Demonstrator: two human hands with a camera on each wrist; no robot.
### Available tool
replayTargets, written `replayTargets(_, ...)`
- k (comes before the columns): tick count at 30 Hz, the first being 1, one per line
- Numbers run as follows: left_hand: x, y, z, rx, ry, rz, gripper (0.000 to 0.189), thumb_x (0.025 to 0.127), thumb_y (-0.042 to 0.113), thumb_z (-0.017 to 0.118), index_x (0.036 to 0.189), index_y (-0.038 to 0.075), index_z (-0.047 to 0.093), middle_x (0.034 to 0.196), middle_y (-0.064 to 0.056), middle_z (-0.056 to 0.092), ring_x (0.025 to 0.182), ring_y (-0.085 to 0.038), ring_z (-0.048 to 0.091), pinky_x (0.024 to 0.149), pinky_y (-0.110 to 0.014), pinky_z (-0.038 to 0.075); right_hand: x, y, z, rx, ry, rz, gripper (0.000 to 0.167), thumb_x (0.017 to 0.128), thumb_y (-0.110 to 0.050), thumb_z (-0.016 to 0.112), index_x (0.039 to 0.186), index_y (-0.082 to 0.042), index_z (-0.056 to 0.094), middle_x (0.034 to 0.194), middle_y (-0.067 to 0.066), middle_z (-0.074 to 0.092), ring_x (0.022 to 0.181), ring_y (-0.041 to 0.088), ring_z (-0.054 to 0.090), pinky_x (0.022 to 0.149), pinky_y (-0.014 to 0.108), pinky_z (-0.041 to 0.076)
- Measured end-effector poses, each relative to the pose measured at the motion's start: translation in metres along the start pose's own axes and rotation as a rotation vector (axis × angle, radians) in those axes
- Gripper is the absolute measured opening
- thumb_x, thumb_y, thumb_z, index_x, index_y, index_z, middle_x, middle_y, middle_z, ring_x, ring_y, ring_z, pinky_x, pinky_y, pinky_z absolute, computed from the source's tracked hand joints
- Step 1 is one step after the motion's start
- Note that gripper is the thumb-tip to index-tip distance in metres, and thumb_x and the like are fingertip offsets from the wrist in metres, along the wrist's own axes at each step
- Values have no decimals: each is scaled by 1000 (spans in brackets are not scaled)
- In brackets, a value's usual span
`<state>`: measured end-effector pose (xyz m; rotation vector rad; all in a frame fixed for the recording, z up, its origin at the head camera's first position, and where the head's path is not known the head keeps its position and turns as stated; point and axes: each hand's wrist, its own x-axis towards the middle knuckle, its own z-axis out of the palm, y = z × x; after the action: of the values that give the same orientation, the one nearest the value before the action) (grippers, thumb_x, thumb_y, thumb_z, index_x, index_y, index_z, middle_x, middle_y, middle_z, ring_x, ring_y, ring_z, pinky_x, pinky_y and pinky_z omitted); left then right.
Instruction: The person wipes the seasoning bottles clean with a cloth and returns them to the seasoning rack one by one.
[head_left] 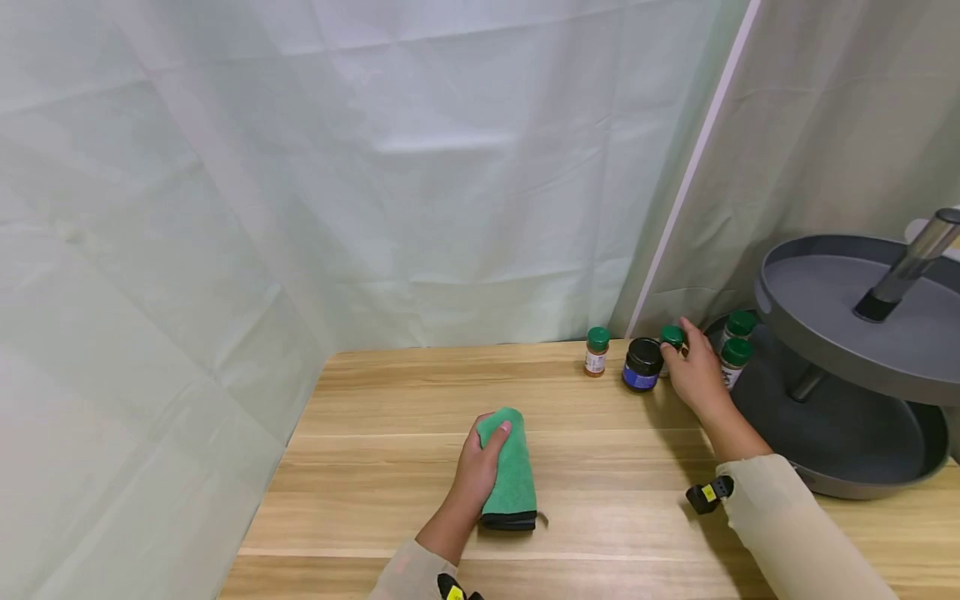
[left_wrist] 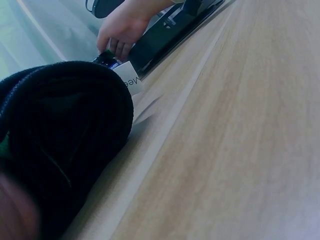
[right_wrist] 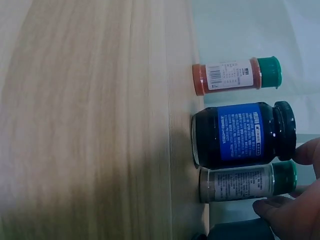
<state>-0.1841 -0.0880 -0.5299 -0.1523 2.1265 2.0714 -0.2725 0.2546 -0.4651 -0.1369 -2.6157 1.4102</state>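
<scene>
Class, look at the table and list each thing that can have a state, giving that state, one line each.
Red jar: upright, capped
Black jar: upright, lid on
Grey jar: upright, capped
Two tray jars: upright, capped, on the lower tier
Tiered tray: standing
Cloth: bundled, held
Left hand: gripping the cloth
Right hand: at the grey jar's cap, grip unclear

My left hand (head_left: pixel 472 471) grips, its thumb (head_left: pixel 499 435) laid along the top, and my left arm (head_left: pixel 411 573) slants up to the right. My right arm (head_left: pixel 798 517) stretches farther out, angled leftward; my right hand (head_left: pixel 696 375) pinches between thumb and bent fingers, knuckles uppermost.
</scene>
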Motion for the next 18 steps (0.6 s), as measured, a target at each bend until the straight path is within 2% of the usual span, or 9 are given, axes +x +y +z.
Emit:
replayTargets(7,0,0,0,5,3,0,50,98,55,57,133,21,52,107,-4,61,89,-16,63,76,-32,55,5,3,0,-77,-16,20,68,108,-30,40,159,4,12,159,37,25,145,54,28,118,64,26)
replayTargets(13,0,0,1,-12,2,-5,50,99,55,57,134,20,52,105,-4,62,87,-16,63,74,-32,55,6,3,1,-98,13,21,60,108,-27,41,153,8,25,149,38,39,140,52,39,116,61,31)
replayTargets(18,0,-1,2,-15,-4,-6,48,100,53,56,136,21,51,105,-3,62,86,-15,63,73,-33,55,5,3,2,-65,53,9,54,107,-25,44,149,8,31,146,38,43,138,50,43,114,59,34)
